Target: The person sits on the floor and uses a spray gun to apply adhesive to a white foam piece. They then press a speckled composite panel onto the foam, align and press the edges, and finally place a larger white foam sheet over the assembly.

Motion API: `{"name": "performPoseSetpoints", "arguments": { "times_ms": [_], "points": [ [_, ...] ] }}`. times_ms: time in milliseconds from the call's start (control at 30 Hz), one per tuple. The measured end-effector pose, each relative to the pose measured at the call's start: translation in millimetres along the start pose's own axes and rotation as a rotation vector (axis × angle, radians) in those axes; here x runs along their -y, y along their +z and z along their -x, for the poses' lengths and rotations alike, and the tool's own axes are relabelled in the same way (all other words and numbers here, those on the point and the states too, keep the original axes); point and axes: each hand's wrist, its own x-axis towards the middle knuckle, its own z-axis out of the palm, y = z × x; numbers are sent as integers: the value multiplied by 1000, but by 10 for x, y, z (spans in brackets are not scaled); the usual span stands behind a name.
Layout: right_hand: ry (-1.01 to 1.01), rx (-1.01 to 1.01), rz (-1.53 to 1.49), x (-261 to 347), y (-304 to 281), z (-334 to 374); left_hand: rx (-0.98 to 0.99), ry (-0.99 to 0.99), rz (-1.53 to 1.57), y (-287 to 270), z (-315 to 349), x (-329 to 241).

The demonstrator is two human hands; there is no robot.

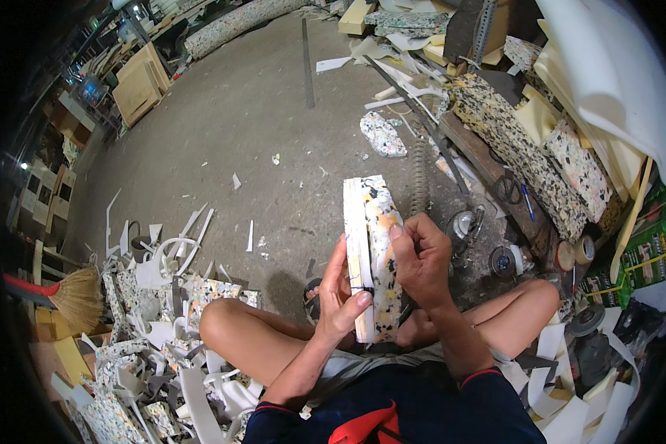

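Between my bent legs I hold a long block of speckled, multicolour foam (381, 248) with pale layers and a dark gap along its left side. My left hand (339, 300) is closed round its left edge, the thumb pressed on the near part of the pale layers. Curled fingers of my right hand (423, 255) are at the block's right side, with the thumb resting on its speckled face. Whether something small is pinched in those right fingers, I cannot make out.
Foam scraps (233, 392) lie heaped at the left by a straw broom (80, 300). On the right, a wooden plank (488, 159) carries scissors (508, 189) and a blue pen (527, 202). A tape roll (584, 249) and a green bag (644, 251) are beyond my right knee.
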Motion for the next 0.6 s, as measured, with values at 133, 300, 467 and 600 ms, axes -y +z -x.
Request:
{"name": "performPoseSetpoints", "arguments": {
  "times_ms": [133, 300, 467, 600],
  "points": [
    [-4, -35, -17, -28, 5, -1, -5, 13, -39, -8, -2, 63],
    [-28, -38, 68, 8, 23, -6, 14, 39, -129, -113, 11, 168],
    [-41, -7, 123, -20, 18, -11, 16, 31, -132, -103, 10, 149],
    [-94, 11, 176, 6, 13, -9, 12, 46, -134, -107, 26, 195]
  ]
}}
